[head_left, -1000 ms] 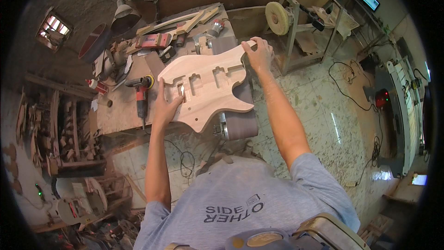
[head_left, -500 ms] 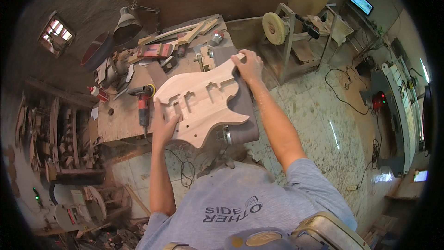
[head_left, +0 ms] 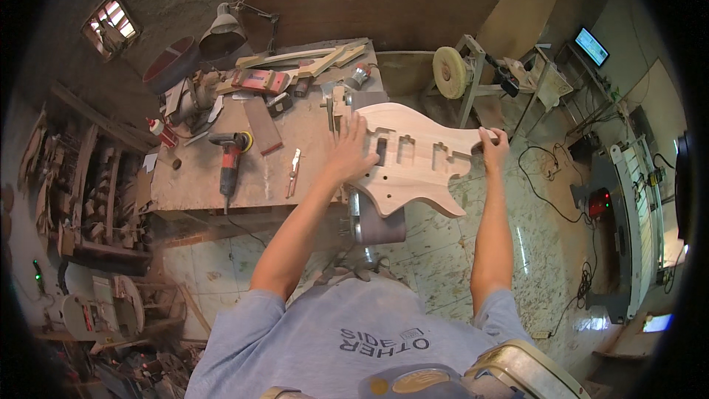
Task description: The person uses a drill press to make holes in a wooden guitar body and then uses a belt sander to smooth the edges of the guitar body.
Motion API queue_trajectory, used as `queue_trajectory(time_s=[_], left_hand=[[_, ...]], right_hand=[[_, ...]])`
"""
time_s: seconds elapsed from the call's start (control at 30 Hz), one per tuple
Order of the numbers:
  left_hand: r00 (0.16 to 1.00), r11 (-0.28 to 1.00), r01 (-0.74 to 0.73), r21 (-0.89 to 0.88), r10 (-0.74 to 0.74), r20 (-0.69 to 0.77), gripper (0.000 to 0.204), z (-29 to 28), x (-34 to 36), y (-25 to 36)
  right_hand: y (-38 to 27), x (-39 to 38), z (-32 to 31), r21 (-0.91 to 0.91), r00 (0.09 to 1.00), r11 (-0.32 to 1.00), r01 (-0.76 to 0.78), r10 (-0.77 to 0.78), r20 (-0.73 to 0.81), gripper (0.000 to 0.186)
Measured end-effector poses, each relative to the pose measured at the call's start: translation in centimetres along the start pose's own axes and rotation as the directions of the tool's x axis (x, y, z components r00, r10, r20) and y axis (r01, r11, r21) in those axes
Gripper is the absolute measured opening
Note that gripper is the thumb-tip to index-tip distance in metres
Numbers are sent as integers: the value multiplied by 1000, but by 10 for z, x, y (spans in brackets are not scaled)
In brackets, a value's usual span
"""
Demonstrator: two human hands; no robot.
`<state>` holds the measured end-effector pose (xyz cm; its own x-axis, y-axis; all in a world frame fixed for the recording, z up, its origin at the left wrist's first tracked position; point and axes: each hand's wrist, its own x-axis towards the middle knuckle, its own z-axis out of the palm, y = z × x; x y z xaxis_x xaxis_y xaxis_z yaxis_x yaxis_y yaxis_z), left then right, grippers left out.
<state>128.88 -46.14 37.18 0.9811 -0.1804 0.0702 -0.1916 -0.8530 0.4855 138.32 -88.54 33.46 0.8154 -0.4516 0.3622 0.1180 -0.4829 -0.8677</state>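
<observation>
A pale wooden electric guitar body (head_left: 417,159) with routed cavities lies flat over a belt sander, its brown belt (head_left: 388,227) showing below the near edge. My left hand (head_left: 351,154) rests on the body's left end, fingers stretched and apart on the top face. At the right end, my right hand (head_left: 495,149) grips the narrow tip, thumb and fingers closed round it. The body hides most of the sander, so I cannot tell whether the wood touches the belt.
On the workbench (head_left: 199,188) to the left lie an angle grinder (head_left: 231,162), a flat brown wood strip (head_left: 262,125), a red-topped block (head_left: 262,81) and a glue bottle (head_left: 162,133). A buffing wheel (head_left: 450,72) stands at the back right. Cables (head_left: 546,196) lie on the tiled floor.
The guitar body has moved right and turned clockwise, over the sander. My left hand now lies across its end, and my right hand has come nearer and further right.
</observation>
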Motion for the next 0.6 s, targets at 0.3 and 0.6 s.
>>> queue_trajectory(time_s=[0.3, 0.6], left_hand=[[999, 1000, 1, 14, -1, 44, 105, 10, 19, 45], [975, 993, 66, -102, -85, -204, 104, -17, -45, -75]], right_hand=[[-1, 13, -42, 155, 984, 972, -177, 172, 42, 51], [-80, -21, 90, -124, 975, 977, 176, -155, 162, 49]])
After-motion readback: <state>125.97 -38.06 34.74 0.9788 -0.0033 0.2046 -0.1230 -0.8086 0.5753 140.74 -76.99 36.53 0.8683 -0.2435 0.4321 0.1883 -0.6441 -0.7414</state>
